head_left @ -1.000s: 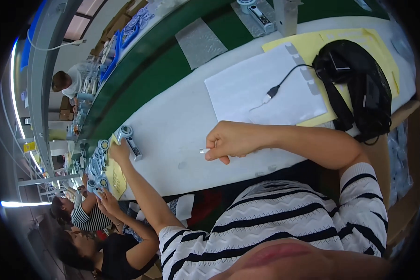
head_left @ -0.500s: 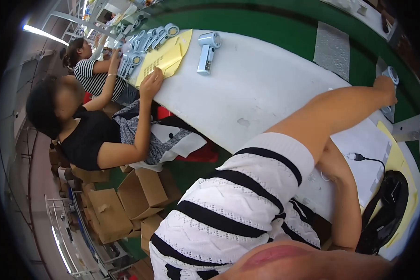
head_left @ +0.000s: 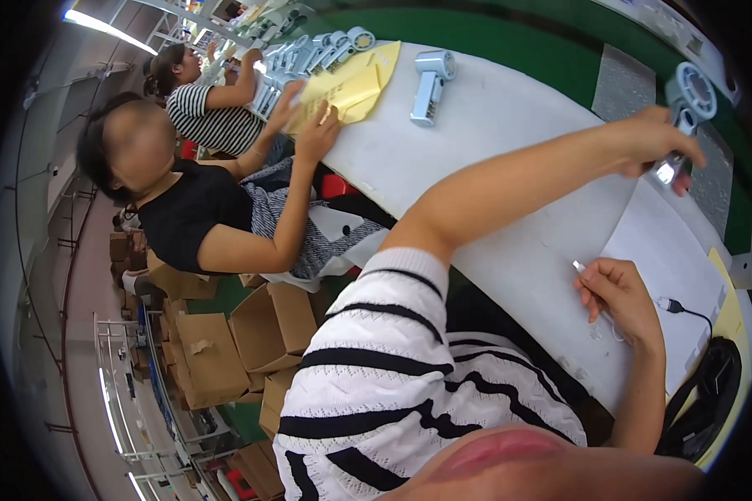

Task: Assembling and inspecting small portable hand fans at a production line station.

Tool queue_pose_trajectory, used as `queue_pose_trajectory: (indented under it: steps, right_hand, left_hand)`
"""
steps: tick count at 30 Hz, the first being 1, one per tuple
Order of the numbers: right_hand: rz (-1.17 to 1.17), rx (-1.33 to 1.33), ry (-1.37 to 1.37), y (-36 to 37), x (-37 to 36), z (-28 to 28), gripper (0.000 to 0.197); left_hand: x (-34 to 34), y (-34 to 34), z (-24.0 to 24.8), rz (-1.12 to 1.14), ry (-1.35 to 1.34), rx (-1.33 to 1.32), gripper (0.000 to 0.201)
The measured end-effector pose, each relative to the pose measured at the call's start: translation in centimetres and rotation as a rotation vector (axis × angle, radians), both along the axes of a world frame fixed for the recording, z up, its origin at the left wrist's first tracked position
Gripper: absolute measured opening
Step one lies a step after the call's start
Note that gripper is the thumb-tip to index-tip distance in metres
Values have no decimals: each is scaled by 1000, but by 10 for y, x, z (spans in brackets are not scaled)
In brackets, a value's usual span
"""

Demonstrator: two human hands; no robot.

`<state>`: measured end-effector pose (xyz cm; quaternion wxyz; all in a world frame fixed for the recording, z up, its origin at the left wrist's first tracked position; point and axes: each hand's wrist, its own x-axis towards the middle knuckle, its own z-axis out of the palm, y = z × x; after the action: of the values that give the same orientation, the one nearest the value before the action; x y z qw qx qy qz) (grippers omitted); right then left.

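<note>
Blue fan [head_left: 694, 90] in left hand [head_left: 653, 138], white paper [head_left: 673, 250] nearby.

So the top [head_left: 510, 388] was a white knit with wavy black stripes [head_left: 376, 422] filling the bottom between 4 and 6 o'clock. Short left sleeve [head_left: 384, 330], near 6 o'clock, had openwork texture and a plain white hem [head_left: 409, 262]. Left hand [head_left: 650, 138] at 2 o'clock, right hand [head_left: 625, 296] just past 3, both totally bare.
</note>
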<state>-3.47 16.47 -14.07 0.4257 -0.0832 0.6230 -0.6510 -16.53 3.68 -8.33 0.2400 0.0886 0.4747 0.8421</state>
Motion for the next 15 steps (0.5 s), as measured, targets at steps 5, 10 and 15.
queue_pose_trajectory:
  steps: [5, 10, 15]
  right_hand:
    - [-39, 16, -31, 1, 6, -2, 20]
    - [-49, 57, -36, 0, 6, 7, 22]
    - [-354, -127, 180, -17, 9, 22, 23]
  left_hand:
    - [50, -34, -52, 295, 86, -148, 20]
    - [54, -44, -54, 195, -226, 208, 20]
    - [53, -49, -63, 342, -374, 313, 21]
